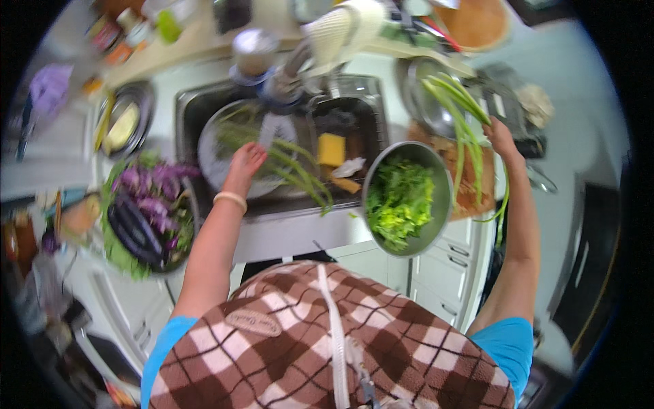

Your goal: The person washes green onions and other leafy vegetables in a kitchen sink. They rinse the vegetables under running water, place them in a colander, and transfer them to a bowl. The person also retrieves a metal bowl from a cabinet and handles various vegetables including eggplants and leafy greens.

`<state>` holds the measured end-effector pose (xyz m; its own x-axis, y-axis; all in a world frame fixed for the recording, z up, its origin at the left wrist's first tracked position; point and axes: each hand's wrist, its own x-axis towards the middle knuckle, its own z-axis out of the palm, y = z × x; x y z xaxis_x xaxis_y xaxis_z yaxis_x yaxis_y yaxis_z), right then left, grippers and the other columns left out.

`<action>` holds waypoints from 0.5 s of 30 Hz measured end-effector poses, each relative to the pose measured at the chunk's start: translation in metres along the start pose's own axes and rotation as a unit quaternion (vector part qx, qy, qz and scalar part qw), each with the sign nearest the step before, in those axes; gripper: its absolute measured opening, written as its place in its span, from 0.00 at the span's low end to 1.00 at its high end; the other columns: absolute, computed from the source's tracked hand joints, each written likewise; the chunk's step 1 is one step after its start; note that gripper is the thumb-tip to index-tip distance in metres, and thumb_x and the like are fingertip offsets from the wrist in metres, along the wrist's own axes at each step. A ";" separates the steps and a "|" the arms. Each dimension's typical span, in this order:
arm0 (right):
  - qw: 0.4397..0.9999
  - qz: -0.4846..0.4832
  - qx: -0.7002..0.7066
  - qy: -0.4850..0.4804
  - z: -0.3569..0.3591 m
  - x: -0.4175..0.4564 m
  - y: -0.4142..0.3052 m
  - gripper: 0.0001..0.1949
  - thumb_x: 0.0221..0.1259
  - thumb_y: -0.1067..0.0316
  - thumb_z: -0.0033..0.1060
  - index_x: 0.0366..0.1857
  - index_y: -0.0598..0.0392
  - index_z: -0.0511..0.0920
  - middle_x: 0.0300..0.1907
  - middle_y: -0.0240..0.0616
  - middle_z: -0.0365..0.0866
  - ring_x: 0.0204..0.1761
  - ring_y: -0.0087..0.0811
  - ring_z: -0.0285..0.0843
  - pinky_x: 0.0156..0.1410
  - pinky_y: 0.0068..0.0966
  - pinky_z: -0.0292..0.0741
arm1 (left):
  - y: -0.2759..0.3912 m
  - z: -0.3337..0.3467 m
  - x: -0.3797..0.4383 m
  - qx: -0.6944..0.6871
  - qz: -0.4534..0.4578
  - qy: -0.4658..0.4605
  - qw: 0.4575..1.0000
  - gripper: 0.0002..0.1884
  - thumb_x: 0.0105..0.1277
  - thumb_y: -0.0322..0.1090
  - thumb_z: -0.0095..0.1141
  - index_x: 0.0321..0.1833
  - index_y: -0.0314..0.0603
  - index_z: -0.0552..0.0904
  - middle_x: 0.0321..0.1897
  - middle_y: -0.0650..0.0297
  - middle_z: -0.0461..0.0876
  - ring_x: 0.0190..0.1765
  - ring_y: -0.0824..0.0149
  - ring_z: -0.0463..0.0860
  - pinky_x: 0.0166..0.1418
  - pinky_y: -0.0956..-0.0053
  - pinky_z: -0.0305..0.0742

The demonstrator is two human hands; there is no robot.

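My right hand (pixel 499 137) is closed around a bunch of green onions (pixel 462 110) held up at the right of the counter. Their pale ends point up and left, while green leaves hang over a wooden cutting board (pixel 484 176). My left hand (pixel 247 162) is over the sink (pixel 286 205), in front of a round pale basin (pixel 210 153). Beside its fingers, more long green stalks (pixel 299 171) lie across the basin and past its rim; blur hides whether the fingers touch them. Leafy greens (pixel 401 202) fill a metal bowl (pixel 442 225) between the sink and the board.
A yellow sponge (pixel 332 149) and a crumpled white scrap (pixel 350 167) lie in the sink's right part. Left of it stands a bowl with eggplants (pixel 135 230) and purple leaves (pixel 158 189). Behind are a faucet (pixel 334 87), a metal bowl (pixel 434 110) and a dish (pixel 145 110).
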<state>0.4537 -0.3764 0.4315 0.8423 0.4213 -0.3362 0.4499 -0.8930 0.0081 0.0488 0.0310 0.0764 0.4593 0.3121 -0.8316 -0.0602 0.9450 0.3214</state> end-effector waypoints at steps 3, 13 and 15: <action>0.981 -0.059 -0.093 0.159 0.030 0.040 0.061 0.29 0.55 0.53 0.57 0.58 0.58 0.65 0.54 0.52 0.70 0.55 0.47 0.68 0.58 0.37 0.65 | 0.014 -0.011 -0.013 0.004 0.025 0.079 0.997 0.14 0.65 0.32 0.40 0.52 0.37 0.69 0.43 0.56 0.76 0.44 0.59 0.76 0.47 0.65 0.75; 0.902 -0.298 0.305 0.060 0.077 -0.084 -0.294 0.16 0.57 0.70 0.55 0.50 0.54 0.71 0.46 0.35 0.75 0.42 0.26 0.72 0.42 0.19 0.69 | -0.012 0.003 0.019 -0.085 0.036 -0.019 0.996 0.43 0.56 0.57 0.56 0.67 0.37 0.54 0.61 0.54 0.63 0.54 0.57 0.72 0.54 0.58 0.68; 0.888 -0.297 0.349 0.041 0.100 -0.104 -0.316 0.16 0.56 0.72 0.55 0.50 0.56 0.71 0.46 0.33 0.75 0.39 0.23 0.72 0.39 0.17 0.68 | -0.009 0.042 0.013 -0.028 0.031 0.023 0.999 0.43 0.55 0.57 0.56 0.66 0.37 0.56 0.59 0.51 0.65 0.52 0.56 0.73 0.52 0.58 0.69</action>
<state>0.1944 -0.1534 0.3698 0.5496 0.8353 -0.0150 0.5532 -0.3774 -0.7427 0.0925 0.0224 0.0819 0.4121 0.3734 -0.8311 -0.1369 0.9272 0.3487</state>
